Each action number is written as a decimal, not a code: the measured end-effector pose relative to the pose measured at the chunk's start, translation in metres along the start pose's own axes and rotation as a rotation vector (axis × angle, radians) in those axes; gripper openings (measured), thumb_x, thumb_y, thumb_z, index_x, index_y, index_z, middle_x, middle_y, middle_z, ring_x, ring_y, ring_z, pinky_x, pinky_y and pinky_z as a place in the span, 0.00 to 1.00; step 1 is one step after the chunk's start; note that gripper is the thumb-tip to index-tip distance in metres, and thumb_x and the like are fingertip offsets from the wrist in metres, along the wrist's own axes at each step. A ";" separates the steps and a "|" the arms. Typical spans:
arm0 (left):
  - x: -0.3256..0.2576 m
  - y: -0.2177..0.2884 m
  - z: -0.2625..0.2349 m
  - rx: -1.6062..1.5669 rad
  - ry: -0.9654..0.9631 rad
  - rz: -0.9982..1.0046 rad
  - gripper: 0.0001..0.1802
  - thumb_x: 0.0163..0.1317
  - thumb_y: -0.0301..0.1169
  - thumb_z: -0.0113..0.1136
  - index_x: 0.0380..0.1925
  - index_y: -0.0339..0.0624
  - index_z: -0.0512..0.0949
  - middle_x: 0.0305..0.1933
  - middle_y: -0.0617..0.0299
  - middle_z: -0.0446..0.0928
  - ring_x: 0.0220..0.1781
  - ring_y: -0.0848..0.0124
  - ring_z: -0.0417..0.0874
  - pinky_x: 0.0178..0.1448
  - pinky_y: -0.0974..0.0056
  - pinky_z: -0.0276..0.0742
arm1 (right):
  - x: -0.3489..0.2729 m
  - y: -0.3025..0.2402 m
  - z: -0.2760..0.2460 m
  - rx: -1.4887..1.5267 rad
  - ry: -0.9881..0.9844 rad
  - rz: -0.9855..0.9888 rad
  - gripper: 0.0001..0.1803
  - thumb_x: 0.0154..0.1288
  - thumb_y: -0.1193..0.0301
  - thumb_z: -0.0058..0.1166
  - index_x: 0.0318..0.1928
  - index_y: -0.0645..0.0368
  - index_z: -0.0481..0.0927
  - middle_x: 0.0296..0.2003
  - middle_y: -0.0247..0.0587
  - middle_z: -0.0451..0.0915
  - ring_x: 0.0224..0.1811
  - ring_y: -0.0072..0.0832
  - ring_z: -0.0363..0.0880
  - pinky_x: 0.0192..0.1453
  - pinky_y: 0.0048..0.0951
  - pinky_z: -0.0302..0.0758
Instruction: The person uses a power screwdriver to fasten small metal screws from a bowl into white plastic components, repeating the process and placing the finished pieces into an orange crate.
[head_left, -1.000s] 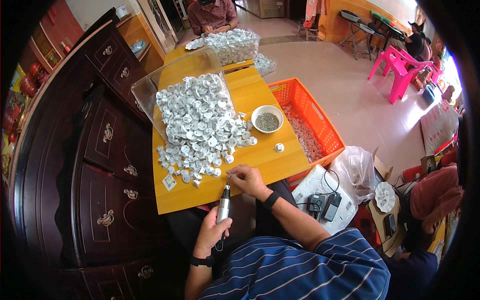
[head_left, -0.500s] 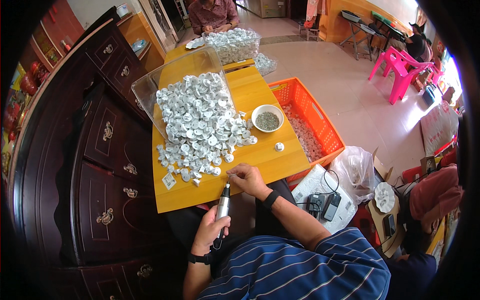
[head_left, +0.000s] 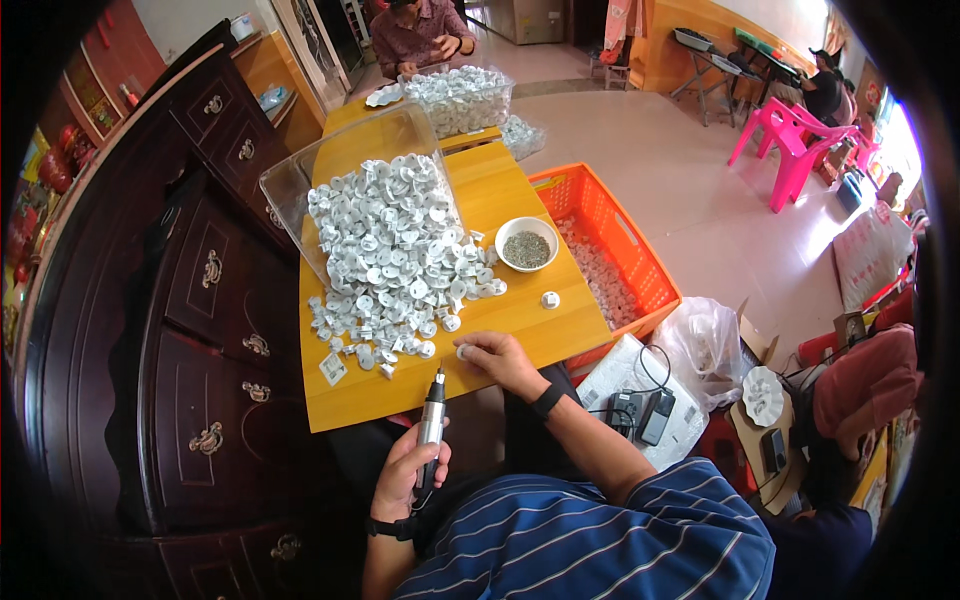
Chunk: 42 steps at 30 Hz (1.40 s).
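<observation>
My left hand [head_left: 405, 468] is wrapped around a silver and black electric screwdriver [head_left: 431, 425], its bit pointing up and away from me just past the table's near edge. My right hand [head_left: 500, 360] rests at that edge, closed on a small round white plastic part [head_left: 463, 352]. The screwdriver tip and this part are apart. A large heap of similar white parts [head_left: 380, 255] spills from a tipped clear plastic bin [head_left: 285, 205] over the yellow wooden table [head_left: 560, 322]. To the right of the heap stands a white bowl [head_left: 503, 254] of small metal screws.
One loose white part [head_left: 550, 300] sits near the bowl. An orange crate [head_left: 650, 285] with white parts stands right of the table. Dark wooden drawers [head_left: 210, 350] line the left. Across the table a person [head_left: 425, 35] works behind another full clear bin [head_left: 460, 105].
The screwdriver has dropped back and left, away from my right hand. The white part now shows between my right fingers. The person opposite has raised a hand.
</observation>
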<state>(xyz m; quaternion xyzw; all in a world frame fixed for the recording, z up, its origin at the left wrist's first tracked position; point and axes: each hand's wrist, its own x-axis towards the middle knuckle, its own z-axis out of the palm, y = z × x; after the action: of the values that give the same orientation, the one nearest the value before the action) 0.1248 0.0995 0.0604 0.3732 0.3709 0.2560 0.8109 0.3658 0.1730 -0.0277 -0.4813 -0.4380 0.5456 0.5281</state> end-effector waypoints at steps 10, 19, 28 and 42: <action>-0.007 -0.012 -0.005 0.061 0.071 0.014 0.24 0.65 0.33 0.57 0.59 0.37 0.66 0.31 0.63 0.75 0.25 0.76 0.77 0.29 0.72 0.74 | -0.008 -0.040 -0.070 -0.889 0.340 -0.269 0.09 0.63 0.67 0.59 0.38 0.58 0.78 0.32 0.46 0.84 0.34 0.50 0.83 0.39 0.46 0.79; -0.009 -0.015 -0.007 0.080 0.082 0.022 0.24 0.65 0.33 0.58 0.59 0.38 0.66 0.30 0.63 0.75 0.25 0.76 0.77 0.29 0.72 0.74 | 0.018 -0.092 -0.097 -0.990 0.463 -0.461 0.05 0.59 0.69 0.58 0.34 0.57 0.80 0.33 0.48 0.83 0.35 0.49 0.83 0.39 0.47 0.79; -0.011 -0.014 -0.003 0.050 0.119 0.033 0.25 0.64 0.29 0.57 0.60 0.36 0.65 0.30 0.60 0.75 0.24 0.74 0.77 0.28 0.71 0.73 | 0.124 -0.097 -0.123 -1.547 0.277 -0.074 0.13 0.60 0.62 0.55 0.38 0.54 0.87 0.37 0.47 0.86 0.41 0.46 0.86 0.44 0.45 0.82; -0.016 -0.013 0.001 0.018 0.072 0.030 0.27 0.66 0.31 0.58 0.64 0.37 0.65 0.30 0.65 0.76 0.25 0.79 0.77 0.28 0.77 0.71 | 0.137 -0.080 -0.111 -1.549 0.274 0.025 0.10 0.63 0.68 0.55 0.40 0.55 0.88 0.43 0.46 0.86 0.45 0.38 0.87 0.46 0.37 0.83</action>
<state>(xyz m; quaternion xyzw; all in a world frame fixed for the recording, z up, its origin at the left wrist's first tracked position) 0.1175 0.0802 0.0568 0.3766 0.3963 0.2781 0.7898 0.4912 0.3107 0.0258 -0.7802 -0.6191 0.0267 0.0854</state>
